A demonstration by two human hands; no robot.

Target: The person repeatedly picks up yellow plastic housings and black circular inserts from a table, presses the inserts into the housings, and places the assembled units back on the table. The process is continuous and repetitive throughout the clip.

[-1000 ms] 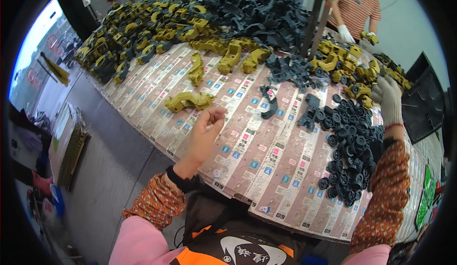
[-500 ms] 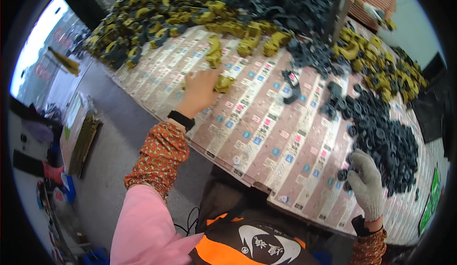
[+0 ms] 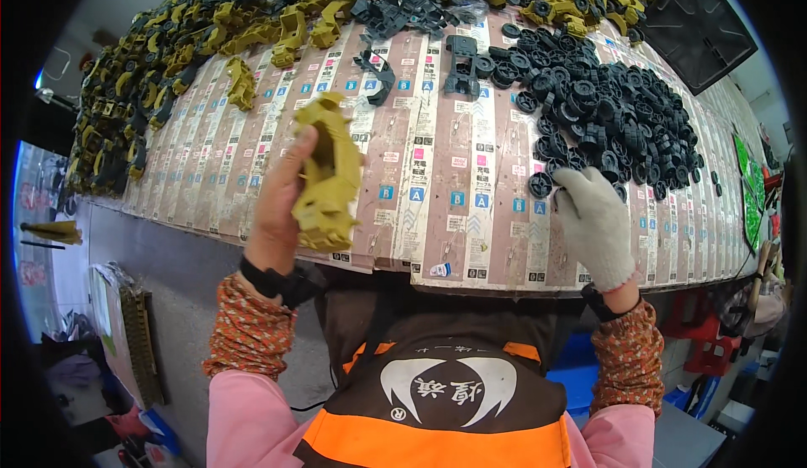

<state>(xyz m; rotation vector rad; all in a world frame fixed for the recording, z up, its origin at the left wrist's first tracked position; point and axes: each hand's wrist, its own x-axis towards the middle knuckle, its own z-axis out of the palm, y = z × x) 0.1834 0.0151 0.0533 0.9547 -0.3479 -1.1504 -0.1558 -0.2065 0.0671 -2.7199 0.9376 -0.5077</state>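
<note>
My bare left hand (image 3: 282,195) grips a yellow plastic toy vehicle body (image 3: 329,174), raised above the near edge of the table with its hollow side showing. The thumb presses along its left side. On my right hand (image 3: 595,224) is a pale knitted glove. Its fingers are bent together at the near left edge of the black wheel pile (image 3: 588,98), with a black toy wheel (image 3: 540,185) at the fingertips. The glove partly hides the grip. Farther off lie a black chassis (image 3: 462,65), a dark curved part (image 3: 382,80) and another yellow body (image 3: 241,83).
The table (image 3: 429,233) is covered with printed strips. Yellow bodies (image 3: 151,73) are heaped at the left and back, dark parts (image 3: 403,10) at the back middle. A black crate (image 3: 698,27) stands at the far right. Red stools (image 3: 710,354) are below the right edge.
My left hand has picked up a yellow toy body from the table and brought it nearer. The view has turned right; my right hand remains by the wheels.
</note>
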